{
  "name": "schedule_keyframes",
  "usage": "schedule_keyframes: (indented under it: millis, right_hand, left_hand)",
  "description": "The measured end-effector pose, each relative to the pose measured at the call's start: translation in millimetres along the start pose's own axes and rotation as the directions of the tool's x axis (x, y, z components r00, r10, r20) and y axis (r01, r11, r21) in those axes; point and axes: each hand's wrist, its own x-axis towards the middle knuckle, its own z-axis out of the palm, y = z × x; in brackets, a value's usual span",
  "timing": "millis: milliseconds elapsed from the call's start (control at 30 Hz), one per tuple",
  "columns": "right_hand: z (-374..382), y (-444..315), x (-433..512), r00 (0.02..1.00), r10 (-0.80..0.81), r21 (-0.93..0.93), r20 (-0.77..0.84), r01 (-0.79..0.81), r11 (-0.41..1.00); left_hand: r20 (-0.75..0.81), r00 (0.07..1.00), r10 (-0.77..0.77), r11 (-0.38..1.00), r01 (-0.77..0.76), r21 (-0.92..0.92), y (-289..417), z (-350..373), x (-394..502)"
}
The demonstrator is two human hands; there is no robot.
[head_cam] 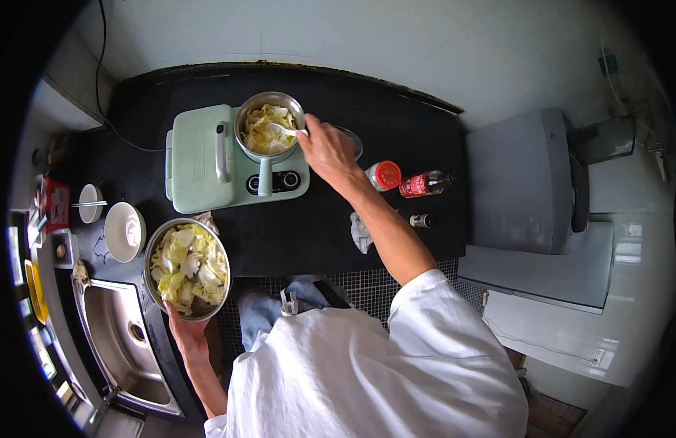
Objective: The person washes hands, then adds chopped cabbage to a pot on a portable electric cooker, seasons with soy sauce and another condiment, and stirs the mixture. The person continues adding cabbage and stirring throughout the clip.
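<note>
My right hand grips the handle of a white spoon, whose bowl rests in cut cabbage inside a small pot. The pot sits on the right part of a pale green electric cooker, its green handle pointing towards me over two control knobs. Low on the left, my left hand holds the near rim of a round metal basin. Loose cabbage leaves lie in that basin. My left fingers under it are partly hidden.
Right of my forearm stand a red-lidded jar, a red-labelled bottle and a small dark bottle. A grey cloth lies near the counter edge. White bowls and a metal sink are on the left. A glass lid is partly behind my hand.
</note>
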Motion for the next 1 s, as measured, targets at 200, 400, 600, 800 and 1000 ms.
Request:
schedule_keyframes:
  millis: [200,400,600,800,1000]
  right_hand:
    - [-56,80,-119,0.952,0.305,0.187,-0.037,-0.293,0.938]
    - [-82,148,-283,0.837,0.431,-0.305,-0.338,-0.53,0.791]
    - [-63,230,-323,0.771,0.627,-0.169,-0.108,-0.636,0.753]
    - [-53,240,-316,0.708,0.706,-0.056,0.025,-0.704,0.708]
    - [-40,256,-311,0.837,0.527,-0.071,-0.149,-0.541,0.838]
  left_hand:
    - [-0.145,0.989,0.006,0.997,0.005,0.078,-12,-43,-1]
    - [-0.237,0.969,0.062,0.996,-0.047,0.07,-21,-93,-8]
    - [-0.082,0.985,0.15,0.986,-0.143,0.089,-23,-87,6]
    - [-0.115,0.991,0.066,0.996,-0.057,0.075,-27,-86,17]
    - [-0.09,0.987,0.131,0.991,-0.128,0.031,-19,-99,6]
